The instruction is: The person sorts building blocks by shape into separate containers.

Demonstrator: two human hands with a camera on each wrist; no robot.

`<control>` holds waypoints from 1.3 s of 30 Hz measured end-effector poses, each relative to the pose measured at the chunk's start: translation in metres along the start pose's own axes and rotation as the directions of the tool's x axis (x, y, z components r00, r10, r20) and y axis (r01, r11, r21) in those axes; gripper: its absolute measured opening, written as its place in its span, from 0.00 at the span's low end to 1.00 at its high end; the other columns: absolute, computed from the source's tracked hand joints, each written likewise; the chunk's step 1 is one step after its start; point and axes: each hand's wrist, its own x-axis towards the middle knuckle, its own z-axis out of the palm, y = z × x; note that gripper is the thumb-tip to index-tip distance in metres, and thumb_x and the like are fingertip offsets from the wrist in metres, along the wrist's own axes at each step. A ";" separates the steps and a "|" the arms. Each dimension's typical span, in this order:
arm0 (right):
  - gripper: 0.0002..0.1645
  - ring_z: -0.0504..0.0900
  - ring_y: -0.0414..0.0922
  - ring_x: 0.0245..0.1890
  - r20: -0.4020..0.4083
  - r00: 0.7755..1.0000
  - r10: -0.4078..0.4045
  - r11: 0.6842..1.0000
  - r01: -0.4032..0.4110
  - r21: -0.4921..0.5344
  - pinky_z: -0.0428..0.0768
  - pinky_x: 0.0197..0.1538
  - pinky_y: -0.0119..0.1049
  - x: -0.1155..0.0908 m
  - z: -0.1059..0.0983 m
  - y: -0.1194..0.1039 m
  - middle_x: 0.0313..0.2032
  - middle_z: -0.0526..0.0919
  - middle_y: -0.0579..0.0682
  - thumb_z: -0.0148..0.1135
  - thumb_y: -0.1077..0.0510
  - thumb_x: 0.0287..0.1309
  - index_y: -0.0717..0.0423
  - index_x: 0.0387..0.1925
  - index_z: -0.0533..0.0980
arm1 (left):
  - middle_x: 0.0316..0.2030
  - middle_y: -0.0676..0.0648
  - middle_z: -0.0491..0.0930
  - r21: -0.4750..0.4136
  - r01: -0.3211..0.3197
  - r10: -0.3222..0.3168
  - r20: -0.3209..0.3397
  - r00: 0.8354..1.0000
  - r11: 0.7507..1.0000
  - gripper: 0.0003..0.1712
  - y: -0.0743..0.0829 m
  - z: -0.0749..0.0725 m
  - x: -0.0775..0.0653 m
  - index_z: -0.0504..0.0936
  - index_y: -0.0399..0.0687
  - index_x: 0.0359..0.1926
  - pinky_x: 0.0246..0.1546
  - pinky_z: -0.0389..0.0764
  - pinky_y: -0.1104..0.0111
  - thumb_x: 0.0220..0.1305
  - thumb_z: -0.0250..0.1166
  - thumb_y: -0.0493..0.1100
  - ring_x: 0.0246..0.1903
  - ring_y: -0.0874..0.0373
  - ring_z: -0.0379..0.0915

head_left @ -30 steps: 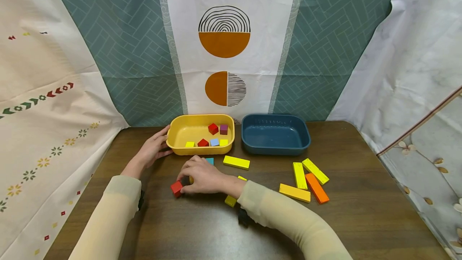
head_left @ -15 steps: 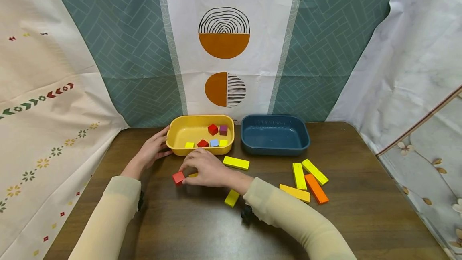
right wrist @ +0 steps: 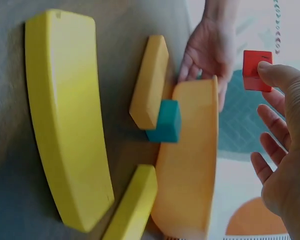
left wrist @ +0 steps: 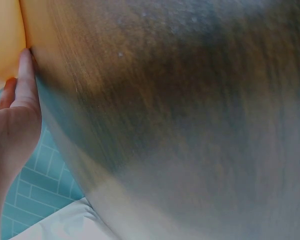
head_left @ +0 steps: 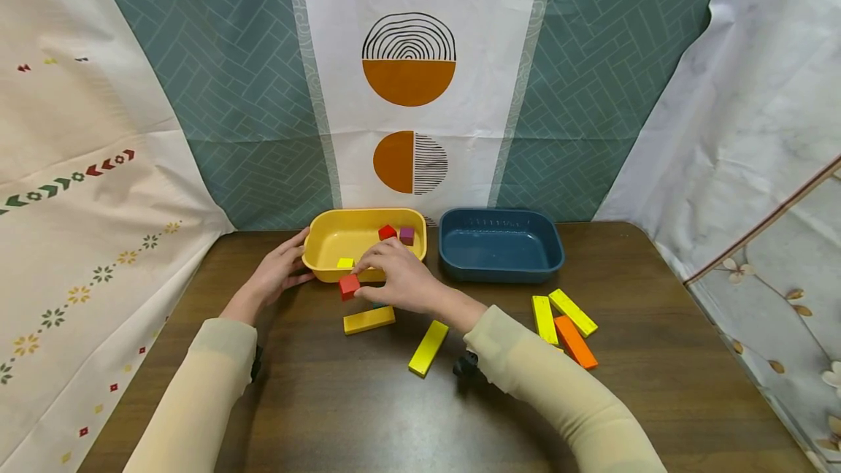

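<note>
My right hand (head_left: 409, 279) pinches a red cube (head_left: 348, 287) between thumb and fingertips, raised near the front wall of the yellow tray (head_left: 338, 241). In the right wrist view the red cube (right wrist: 251, 62) sits against the thumb, while the other fingers are loosely spread. My left hand (head_left: 277, 272) rests against the tray's left end, fingers extended. The left wrist view shows a straight digit of this hand (left wrist: 17, 117) touching the tray wall. Inside the tray I see a purple cube (head_left: 407, 235), a red cube (head_left: 387, 231) and a yellow cube (head_left: 345, 263); the right hand hides part of it.
A blue tray (head_left: 502, 274) stands right of the yellow one. An orange-yellow block (head_left: 369, 320) and a teal cube (right wrist: 169, 122) lie before the yellow tray. A yellow block (head_left: 428, 348) lies nearby. Further right are yellow blocks (head_left: 544, 320) and an orange block (head_left: 575, 341).
My right hand has lifted the red cube from the table and carried it up and rightward to the yellow tray's front. The left hand has stayed in place.
</note>
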 end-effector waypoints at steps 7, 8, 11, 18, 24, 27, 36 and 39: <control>0.19 0.68 0.43 0.59 -0.035 0.998 0.058 0.998 -0.058 0.001 0.70 0.62 0.42 -0.001 -0.017 0.009 0.53 0.81 0.41 0.74 0.42 0.59 0.42 0.50 0.85 | 0.81 0.43 0.41 0.011 0.009 -0.009 -0.008 1.000 1.000 0.34 -0.002 -0.001 0.001 0.43 0.59 0.83 0.65 0.68 0.44 0.84 0.42 0.45 0.72 0.36 0.57; 0.19 0.68 0.43 0.59 -0.043 0.997 0.067 0.998 -0.067 0.000 0.71 0.62 0.42 -0.001 -0.019 0.011 0.53 0.81 0.41 0.74 0.42 0.59 0.42 0.50 0.85 | 0.81 0.43 0.41 0.016 0.007 -0.007 -0.009 1.000 1.000 0.34 -0.003 -0.002 0.002 0.43 0.59 0.83 0.65 0.68 0.44 0.84 0.42 0.45 0.72 0.37 0.57; 0.19 0.68 0.43 0.60 -0.079 0.993 0.092 0.996 -0.094 -0.014 0.71 0.61 0.42 -0.002 -0.027 0.017 0.54 0.81 0.42 0.74 0.43 0.60 0.43 0.50 0.85 | 0.81 0.44 0.41 0.032 -0.001 0.002 -0.013 1.000 0.999 0.33 -0.007 -0.003 0.005 0.43 0.61 0.83 0.65 0.69 0.45 0.84 0.42 0.47 0.71 0.40 0.60; 0.19 0.67 0.46 0.58 -0.142 0.978 0.152 0.988 -0.152 0.009 0.74 0.55 0.45 0.000 -0.046 0.032 0.53 0.82 0.46 0.74 0.45 0.60 0.48 0.49 0.86 | 0.81 0.44 0.43 0.041 -0.010 0.010 -0.018 1.000 0.999 0.34 -0.008 -0.003 0.005 0.43 0.62 0.83 0.64 0.70 0.46 0.84 0.42 0.47 0.70 0.39 0.60; 0.22 0.68 0.48 0.60 -0.175 0.962 0.210 0.975 -0.219 -0.032 0.72 0.60 0.48 0.003 -0.055 0.044 0.54 0.81 0.47 0.73 0.42 0.61 0.48 0.51 0.85 | 0.81 0.42 0.43 0.014 -0.001 0.001 -0.010 1.000 1.000 0.34 0.000 0.000 -0.001 0.42 0.57 0.83 0.65 0.67 0.43 0.84 0.42 0.44 0.72 0.35 0.57; 0.22 0.68 0.49 0.60 -0.189 0.953 0.239 0.967 -0.250 -0.039 0.71 0.62 0.48 0.005 -0.059 0.048 0.55 0.80 0.48 0.73 0.43 0.60 0.48 0.51 0.85 | 0.81 0.42 0.42 0.018 -0.001 0.002 -0.013 1.000 1.000 0.34 -0.001 0.000 0.000 0.42 0.58 0.83 0.66 0.66 0.42 0.84 0.42 0.44 0.72 0.34 0.56; 0.22 0.67 0.49 0.61 -0.201 0.930 0.307 0.941 -0.328 -0.081 0.70 0.63 0.49 0.009 -0.066 0.058 0.57 0.79 0.47 0.72 0.43 0.62 0.48 0.53 0.85 | 0.81 0.46 0.43 0.048 -0.006 0.008 -0.033 0.999 0.999 0.33 -0.017 -0.008 0.013 0.44 0.65 0.83 0.63 0.71 0.46 0.84 0.42 0.47 0.71 0.37 0.59; 0.21 0.67 0.49 0.60 -0.205 0.924 0.323 0.934 -0.346 -0.089 0.71 0.61 0.47 0.011 -0.066 0.061 0.56 0.79 0.46 0.72 0.43 0.62 0.47 0.52 0.85 | 0.81 0.47 0.42 0.046 -0.003 0.004 -0.038 0.999 0.999 0.33 -0.018 -0.009 0.013 0.45 0.65 0.83 0.63 0.71 0.46 0.84 0.43 0.48 0.71 0.37 0.59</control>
